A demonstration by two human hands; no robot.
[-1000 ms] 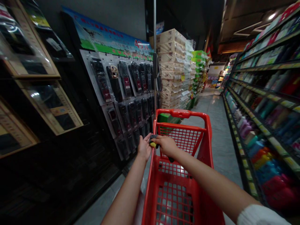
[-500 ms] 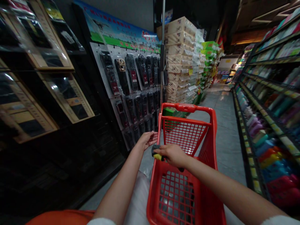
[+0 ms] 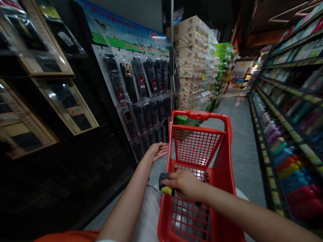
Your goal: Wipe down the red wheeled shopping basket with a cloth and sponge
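A red plastic shopping cart (image 3: pixel 230 158) with grid panels stands in front of me. My right hand (image 3: pixel 185 183) is closed around a folded grey-and-yellow cloth (image 3: pixel 165 185), pressed at the cart's left rim; part of the cloth is hidden under the fingers. Just outside that same rim, farther forward, is my left hand (image 3: pixel 158 152). Its palm faces up and its fingers are stretched out, holding nothing. The fingertips reach the cart's edge, but whether they touch it I cannot tell.
Packaged belts (image 3: pixel 138 75) hang on a display at the left, beside boxed goods (image 3: pixel 73 104) on a dark wall. Stacked cartons (image 3: pixel 190 60) stand beyond the cart. Along the right runs a shelf (image 3: pixel 290 124) of bottles and packages, with a grey tiled aisle (image 3: pixel 243 134) between.
My right hand has slid the cloth back along the left rim, toward me. The left hand stays about where it was, its fingers a little straighter.
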